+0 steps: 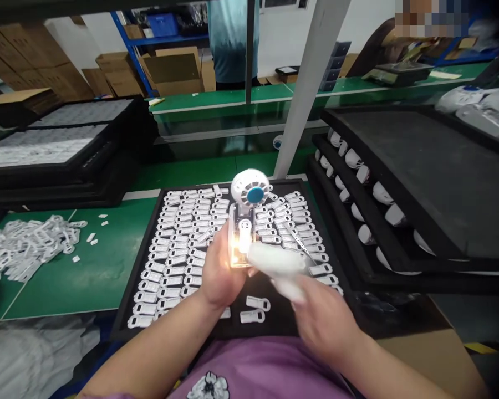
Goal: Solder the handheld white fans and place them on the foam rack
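My left hand (221, 271) is closed around a small white handheld fan (249, 185) with a blue centre, held upright over the tray. Its see-through handle glows with warm light. My right hand (322, 316) grips a white, elongated object (280, 263), smeared by motion, whose kind I cannot make out. The tip of that object is right beside the glowing handle; whether they touch, I cannot tell. Under both hands lies a black foam tray (280, 313) with rows of small white plastic plates (178, 260). Metal tweezers (300, 242) rest on the plates right of the fan.
Loose white plastic parts (29, 244) are heaped on the green table (108, 277) at left. Stacked black trays stand at left (120, 138) and right (399, 166). A slanting grey post (307, 83) rises behind the tray. Other people are beyond the far bench.
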The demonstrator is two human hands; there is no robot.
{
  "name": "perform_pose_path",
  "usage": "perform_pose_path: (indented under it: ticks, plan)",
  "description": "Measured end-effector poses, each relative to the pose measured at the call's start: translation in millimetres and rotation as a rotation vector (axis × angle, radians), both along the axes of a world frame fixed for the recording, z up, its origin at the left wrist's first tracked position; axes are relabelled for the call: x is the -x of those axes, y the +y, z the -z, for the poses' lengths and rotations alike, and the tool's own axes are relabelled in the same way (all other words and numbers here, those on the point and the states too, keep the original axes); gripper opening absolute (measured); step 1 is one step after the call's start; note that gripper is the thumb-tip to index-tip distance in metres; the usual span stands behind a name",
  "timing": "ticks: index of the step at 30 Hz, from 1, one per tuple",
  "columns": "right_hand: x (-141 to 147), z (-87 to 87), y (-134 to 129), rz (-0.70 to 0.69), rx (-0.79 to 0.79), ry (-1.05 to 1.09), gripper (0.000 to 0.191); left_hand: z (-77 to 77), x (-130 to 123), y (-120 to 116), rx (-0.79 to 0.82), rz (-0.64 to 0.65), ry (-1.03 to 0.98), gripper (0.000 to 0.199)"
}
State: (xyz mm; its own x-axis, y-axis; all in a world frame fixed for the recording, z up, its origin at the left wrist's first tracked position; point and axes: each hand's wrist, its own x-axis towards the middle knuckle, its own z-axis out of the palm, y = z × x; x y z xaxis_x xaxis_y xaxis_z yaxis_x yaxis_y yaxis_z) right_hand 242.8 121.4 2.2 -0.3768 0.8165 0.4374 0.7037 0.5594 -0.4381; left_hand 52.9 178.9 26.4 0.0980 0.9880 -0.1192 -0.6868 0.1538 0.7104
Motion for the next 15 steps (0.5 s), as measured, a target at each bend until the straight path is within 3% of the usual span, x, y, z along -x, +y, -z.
perform_pose_path:
  ticks: [6,10,15]
  plan:
    - [-17.2,22.3,8.5,0.038,0.014,-0.186,0.03,14.5,7.5,5.6,0.046,-0.027,0.126,0.034]
    - [-45.7,38.1,22.1,0.157,-0.005,-0.289,0.029,22.0,21.1,11.2,0.111,0.019,0.212,0.043]
    - [-59.9,44.0,30.7,0.23,0.037,-0.343,0.028,15.9,23.1,10.8,0.095,0.141,0.229,0.064]
